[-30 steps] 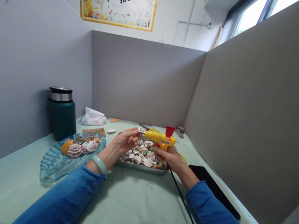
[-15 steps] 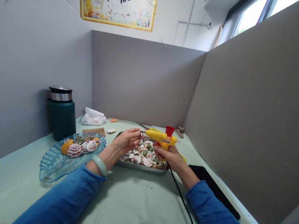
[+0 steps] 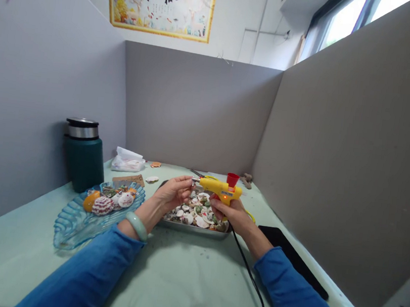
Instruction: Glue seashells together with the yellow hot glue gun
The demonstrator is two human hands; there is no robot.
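Note:
In my right hand (image 3: pixel 233 211) is a yellow hot glue gun (image 3: pixel 216 187), its orange light lit and its metal nozzle pointing left. My left hand (image 3: pixel 175 192) is closed in a pinch right at the nozzle tip; whatever small piece sits between thumb and fingertips is too tiny to name. Below both hands lies a metal tray (image 3: pixel 191 229) full of mixed seashells (image 3: pixel 202 221). To the left, a blue glass dish (image 3: pixel 76 230) shaped like a leaf carries larger shells (image 3: pixel 103 206), some orange, some striped.
A dark green flask (image 3: pixel 83 163) stands at the left wall. Behind are a tissue pack (image 3: pixel 128 160), a loose white shell (image 3: pixel 152 179) and a red cup (image 3: pixel 232 179). A black flat pad (image 3: pixel 292 261) lies right. The gun's black cable (image 3: pixel 250 273) runs toward me. Grey partitions (image 3: pixel 195 107) enclose the table.
Hardly anything differs. Both hands and the glue gun hold nearly the same position, with only a very slight shift of the whole view.

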